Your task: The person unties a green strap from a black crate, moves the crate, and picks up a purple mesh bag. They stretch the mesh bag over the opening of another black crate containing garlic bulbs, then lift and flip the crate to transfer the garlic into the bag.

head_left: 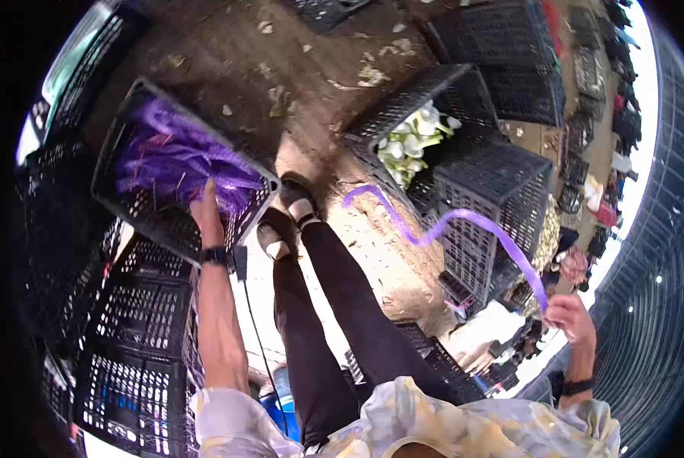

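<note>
My left hand (206,208) reaches into a black crate (275,183) at the left, against a heap of purple netting (182,149); its fingertips are sunk in the netting and hidden. At the right my right hand (569,316) is closed on one end of a long purple net strip (475,217). The strip curves away in the air toward the middle, its far end loose over the ground. Beyond it, another black crate (426,80) holds white and green vegetables (412,143).
Black crates (136,305) are stacked at the lower left, and another crate (502,191) stands at the right beside the vegetables. More crates (502,61) are at the upper right. Scraps lie on the dirt floor (281,69). Part of another person's hand (574,266) shows near my right hand.
</note>
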The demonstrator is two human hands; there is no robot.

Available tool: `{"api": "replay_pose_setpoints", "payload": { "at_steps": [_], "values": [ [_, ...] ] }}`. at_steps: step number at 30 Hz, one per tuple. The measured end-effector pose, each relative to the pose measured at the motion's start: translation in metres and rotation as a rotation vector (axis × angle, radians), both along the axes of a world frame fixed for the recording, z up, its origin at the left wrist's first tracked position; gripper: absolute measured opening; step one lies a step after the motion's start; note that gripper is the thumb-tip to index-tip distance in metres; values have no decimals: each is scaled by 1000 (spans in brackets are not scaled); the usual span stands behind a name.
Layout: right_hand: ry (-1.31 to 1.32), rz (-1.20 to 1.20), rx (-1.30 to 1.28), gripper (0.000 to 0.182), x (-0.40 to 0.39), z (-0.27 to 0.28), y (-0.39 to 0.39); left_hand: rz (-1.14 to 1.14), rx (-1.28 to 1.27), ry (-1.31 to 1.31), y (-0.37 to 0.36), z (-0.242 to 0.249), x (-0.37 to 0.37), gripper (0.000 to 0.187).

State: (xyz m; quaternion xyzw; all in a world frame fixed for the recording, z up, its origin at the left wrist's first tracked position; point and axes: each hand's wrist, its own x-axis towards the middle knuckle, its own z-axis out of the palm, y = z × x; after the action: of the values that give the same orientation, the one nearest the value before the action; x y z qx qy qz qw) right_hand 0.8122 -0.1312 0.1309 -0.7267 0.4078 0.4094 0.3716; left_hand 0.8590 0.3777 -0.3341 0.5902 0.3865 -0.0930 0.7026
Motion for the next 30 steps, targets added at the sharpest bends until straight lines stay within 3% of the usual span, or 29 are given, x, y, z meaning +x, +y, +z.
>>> {"api": "replay_pose_setpoints", "payload": {
  "at_steps": [1,3,4,5,6,8,10,12,14,16,19,20,21,24,26,28,30],
  "values": [
    [-69,177,68,23,-2,-15,17,-194,202,488,-15,19,1,39],
    [-56,251,208,17,1,-42,76,-635,-336,438,-92,100,-31,81],
    [-196,355,384,14,-12,-59,97,-726,-715,536,-132,168,-41,92],
    [-272,372,571,14,-22,-61,127,-669,-1120,616,-160,207,-59,88],
    [-201,313,692,16,-47,-68,143,-512,-1308,654,-187,269,-51,75],
    [-95,246,792,18,-81,-45,147,-246,-1417,450,-203,294,-28,50],
    [-222,269,615,21,-144,-36,116,-204,-1314,193,-185,316,31,31],
    [-119,352,456,25,-191,-11,61,-134,-997,12,-176,337,77,26],
    [-566,410,190,27,-300,-33,6,-58,-792,-159,-178,371,105,25],
    [-117,391,33,26,-329,-24,-26,-145,-702,-354,-190,409,117,25],
    [-76,579,-511,22,-349,-65,-64,-185,-515,-508,-232,477,100,27],
    [-133,669,-652,22,-346,-83,-81,-231,-393,-566,-248,496,88,28],
    [-211,529,-668,21,-323,-81,-90,-315,-340,-637,-264,510,74,30],
    [-517,236,-789,22,-219,-26,-101,-532,-236,-807,-320,538,27,32],
    [-558,146,-889,20,-178,6,-120,-592,-161,-832,-368,552,-7,30],
    [-693,455,-943,20,-168,41,-144,-709,-103,-854,-415,579,-45,30],
    [-1202,45,-773,29,-161,106,-134,-692,-178,-930,-472,562,-69,29]
  ]
}}
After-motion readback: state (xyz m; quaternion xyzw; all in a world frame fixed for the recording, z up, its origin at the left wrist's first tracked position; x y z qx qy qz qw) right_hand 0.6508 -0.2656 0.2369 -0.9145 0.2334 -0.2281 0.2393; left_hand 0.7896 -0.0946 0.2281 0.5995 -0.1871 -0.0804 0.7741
